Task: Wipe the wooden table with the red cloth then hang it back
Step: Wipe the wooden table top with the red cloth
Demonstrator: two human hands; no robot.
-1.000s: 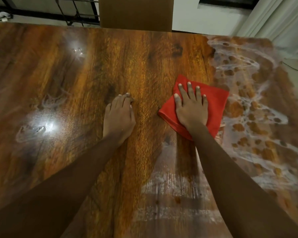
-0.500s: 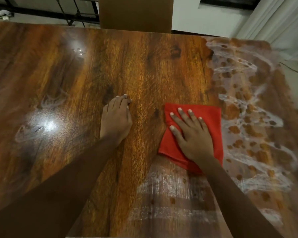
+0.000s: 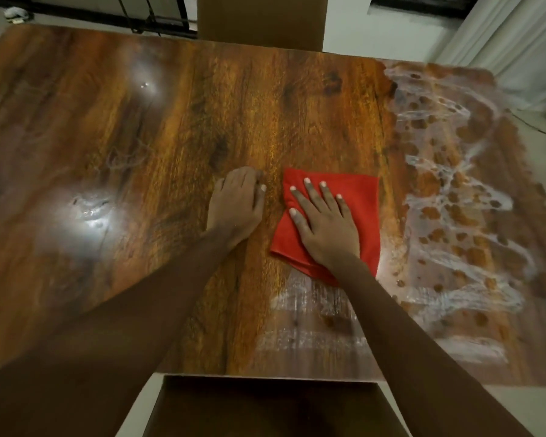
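The wooden table (image 3: 158, 146) fills the view, glossy brown with white foamy streaks (image 3: 454, 197) over its right part and near the front edge. A folded red cloth (image 3: 364, 200) lies flat just right of the table's middle. My right hand (image 3: 323, 222) presses down on the cloth with fingers spread. My left hand (image 3: 237, 209) rests on the bare wood just left of the cloth, fingers curled down, holding nothing.
A brown chair back (image 3: 260, 20) stands beyond the far edge. A dark chair seat (image 3: 265, 408) sits below the near edge. A black metal frame (image 3: 152, 17) is at the back left, and pale curtains (image 3: 511, 52) hang at the right.
My right hand has slid the red cloth toward me and a little to the left. My left hand stays planted on the wood. The view has tilted down, showing the near edge.
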